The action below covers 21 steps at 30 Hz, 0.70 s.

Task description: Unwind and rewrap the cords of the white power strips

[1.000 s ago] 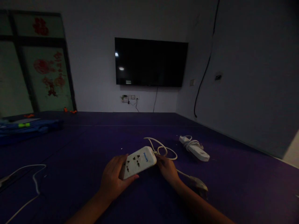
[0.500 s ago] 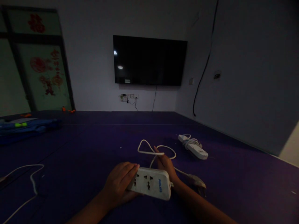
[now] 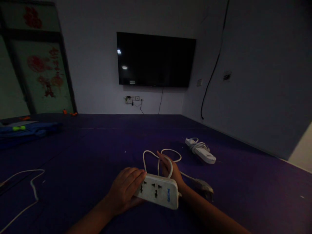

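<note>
A white power strip (image 3: 162,192) marked PHILIPS is tilted towards me, its sockets facing up. My left hand (image 3: 127,187) is wrapped round the strip's left end, thumb side below. Behind its far edge, my right hand (image 3: 172,171) has its fingers on the white power cord (image 3: 180,157), which loops about them; the exact grip is partly hidden. One bend of cord curves over the right hand down to the strip's far edge. The cord's plug (image 3: 204,186) lies on the purple surface, right of my right wrist.
A second white power strip (image 3: 206,156), wound with its own cord, lies to the right. At left are a loose white cable (image 3: 34,188) and blue cloth (image 3: 41,128). A television (image 3: 156,60) hangs on the far wall, and a black cable (image 3: 214,70) hangs on the right.
The cord's loop has shifted from lying across the right fingers to curving over the hand towards the strip. My right hand has moved slightly left; the left keeps its hold.
</note>
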Available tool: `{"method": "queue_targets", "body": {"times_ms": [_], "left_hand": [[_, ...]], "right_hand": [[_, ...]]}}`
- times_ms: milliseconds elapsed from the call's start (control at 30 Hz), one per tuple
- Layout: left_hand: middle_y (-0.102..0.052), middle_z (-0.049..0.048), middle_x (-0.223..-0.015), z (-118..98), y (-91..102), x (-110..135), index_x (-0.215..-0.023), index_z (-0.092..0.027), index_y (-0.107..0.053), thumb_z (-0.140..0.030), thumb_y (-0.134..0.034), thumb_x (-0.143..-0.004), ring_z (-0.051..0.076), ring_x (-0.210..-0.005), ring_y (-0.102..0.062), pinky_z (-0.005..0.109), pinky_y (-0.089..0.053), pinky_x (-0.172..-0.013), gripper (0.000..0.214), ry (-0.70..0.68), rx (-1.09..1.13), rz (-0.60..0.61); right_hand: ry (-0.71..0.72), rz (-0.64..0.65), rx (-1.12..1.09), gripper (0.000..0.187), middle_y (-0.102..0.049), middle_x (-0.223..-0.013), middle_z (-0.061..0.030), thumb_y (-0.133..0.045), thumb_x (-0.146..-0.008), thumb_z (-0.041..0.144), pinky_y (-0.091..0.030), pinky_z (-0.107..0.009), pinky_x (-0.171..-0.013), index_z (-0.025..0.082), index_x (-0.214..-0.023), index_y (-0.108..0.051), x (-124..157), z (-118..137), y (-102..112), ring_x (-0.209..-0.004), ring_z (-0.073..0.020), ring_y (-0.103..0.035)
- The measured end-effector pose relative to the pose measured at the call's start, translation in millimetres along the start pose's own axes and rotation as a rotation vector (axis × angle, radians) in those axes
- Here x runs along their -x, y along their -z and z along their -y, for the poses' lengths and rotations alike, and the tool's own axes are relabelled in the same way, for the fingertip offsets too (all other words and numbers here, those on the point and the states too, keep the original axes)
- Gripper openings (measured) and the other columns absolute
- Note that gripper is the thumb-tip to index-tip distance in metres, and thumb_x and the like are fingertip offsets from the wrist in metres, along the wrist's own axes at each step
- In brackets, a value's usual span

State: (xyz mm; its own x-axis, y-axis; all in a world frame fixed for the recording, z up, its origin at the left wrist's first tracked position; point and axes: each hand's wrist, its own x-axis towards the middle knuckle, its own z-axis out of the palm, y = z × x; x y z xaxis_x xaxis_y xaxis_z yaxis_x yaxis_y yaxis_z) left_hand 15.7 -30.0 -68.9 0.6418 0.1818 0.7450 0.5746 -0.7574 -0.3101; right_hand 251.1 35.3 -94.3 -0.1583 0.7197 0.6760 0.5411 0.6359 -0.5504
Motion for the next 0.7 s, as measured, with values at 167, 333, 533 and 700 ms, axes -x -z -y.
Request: {"method": "queue_targets", "body": {"times_ms": [167,333,533,700], "left_hand": [[-0.064,0.0140,-0.107,6,0.7,4,-0.136,-0.013,-0.033,-0.042,-0.060,-0.078,0.025,-0.100,-0.058,0.039,-0.045,-0.089,0.070,0.095,-0.068,-0.095],[-0.062,0.0136,-0.107,11,0.5,8,-0.136,-0.021,-0.030,-0.052,-0.055,-0.077,0.027,-0.097,-0.059,0.042,-0.047,-0.084,0.072,0.254,-0.074,-0.172],[-0.060,0.0131,-0.108,11,1.0,6,-0.132,-0.023,-0.035,-0.055,-0.059,-0.073,0.029,-0.097,-0.058,0.045,-0.047,-0.081,0.071,0.443,-0.072,-0.240],[-0.058,0.0133,-0.112,11,1.6,2,-0.129,-0.022,-0.038,-0.052,-0.054,-0.078,0.029,-0.100,-0.056,0.045,-0.047,-0.080,0.062,0.603,-0.029,-0.259]], "right_hand": [[-0.152,-0.012,0.062,0.045,-0.065,-0.104,-0.0105,-0.039,-0.082,0.018,-0.049,-0.032,-0.078,0.018,-0.123,-0.055,0,2,0,-0.088,-0.0199,-0.062],[-0.201,0.036,0.073,0.043,-0.067,-0.096,-0.0086,-0.041,-0.081,0.019,-0.048,-0.032,-0.077,0.018,-0.121,-0.057,-2,6,4,-0.084,-0.0208,-0.062],[-0.161,0.188,0.115,0.036,-0.070,-0.090,-0.0074,-0.041,-0.081,0.017,-0.046,-0.027,-0.072,0.021,-0.110,-0.063,-1,15,8,-0.081,-0.0195,-0.064],[-0.089,0.327,0.295,0.028,-0.070,-0.084,-0.0053,-0.044,-0.082,0.022,-0.043,-0.023,-0.062,0.024,-0.096,-0.068,-1,31,10,-0.073,-0.0174,-0.064]]}}
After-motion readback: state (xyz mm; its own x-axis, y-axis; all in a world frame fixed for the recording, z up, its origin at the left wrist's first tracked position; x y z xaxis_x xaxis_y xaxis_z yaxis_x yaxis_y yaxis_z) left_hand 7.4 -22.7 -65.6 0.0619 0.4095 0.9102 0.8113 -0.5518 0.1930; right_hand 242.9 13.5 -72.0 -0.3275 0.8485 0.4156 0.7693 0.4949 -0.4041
